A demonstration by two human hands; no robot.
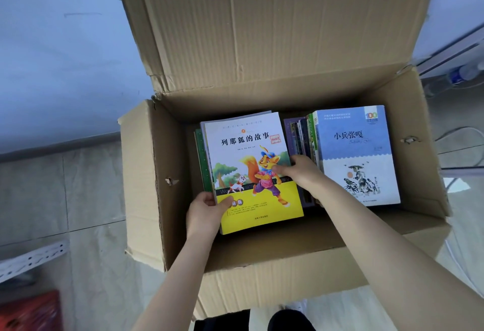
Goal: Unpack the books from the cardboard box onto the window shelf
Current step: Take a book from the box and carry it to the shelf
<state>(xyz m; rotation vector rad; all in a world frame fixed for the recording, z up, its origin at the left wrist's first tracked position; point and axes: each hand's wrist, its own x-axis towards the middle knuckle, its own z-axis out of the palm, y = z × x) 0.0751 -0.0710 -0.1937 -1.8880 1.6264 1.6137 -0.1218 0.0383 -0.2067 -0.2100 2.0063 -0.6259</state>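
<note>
An open cardboard box (275, 246) stands on the floor with its flaps up. Inside on the left lies a stack of books topped by a fox-cover book (251, 163) in white and yellow. My left hand (207, 211) grips the stack's lower left corner, thumb on the cover. My right hand (301, 173) grips the stack's right edge, thumb on the fox picture. To the right a blue-and-white book (358, 152) lies on top of several upright books (301, 136) whose spines show.
The box's tall back flap (275, 29) leans against a pale wall. A white perforated metal bar (28, 257) and a red object (28, 309) sit at the lower left. A shelf frame with a bottle (461, 73) and a loose cable (461, 134) are at the right.
</note>
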